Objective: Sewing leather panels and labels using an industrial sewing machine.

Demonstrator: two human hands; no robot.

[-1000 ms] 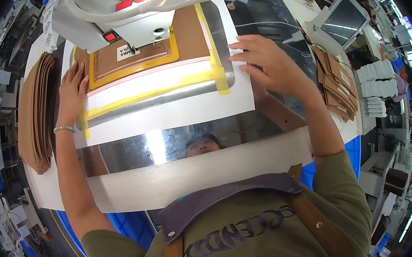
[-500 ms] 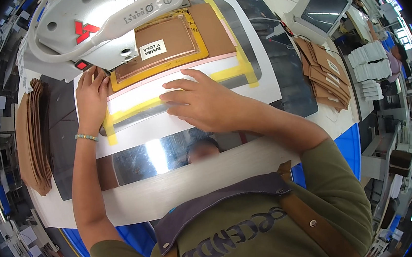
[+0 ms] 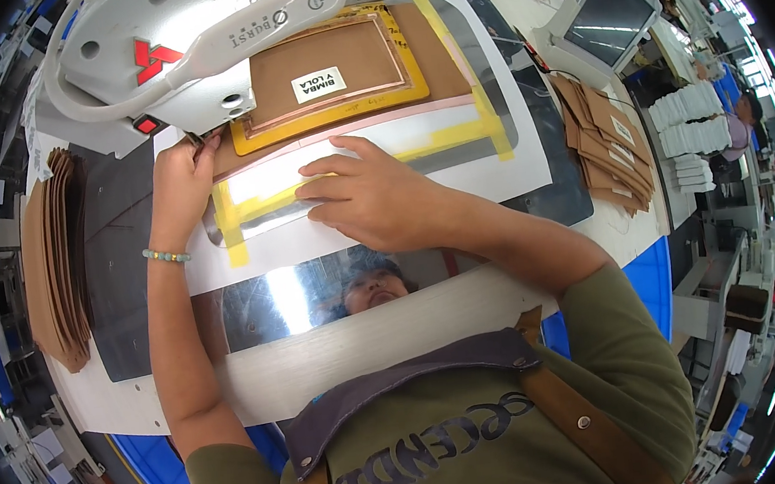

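A white sewing machine head hangs over the left of the work. Beneath its lower corner my left hand is closed, fingertips pinched by a small dark part; what they hold is hard to make out. My right hand, fingers spread, lies over the front strip of a template edged with yellow tape. On that template sits a brown panel bearing a yellow frame. Inside the frame, a white label lies on brown material.
Brown pieces stand stacked at the left; more brown pieces with labels lie at the right. A tilted screen stands at the back right, near white stacks. A shiny metal plate lies along the table's front.
The template, brown panel and yellow frame have slid to the right under the machine head. My left hand has shifted slightly right and its fingers have drawn together. My right hand has barely moved.
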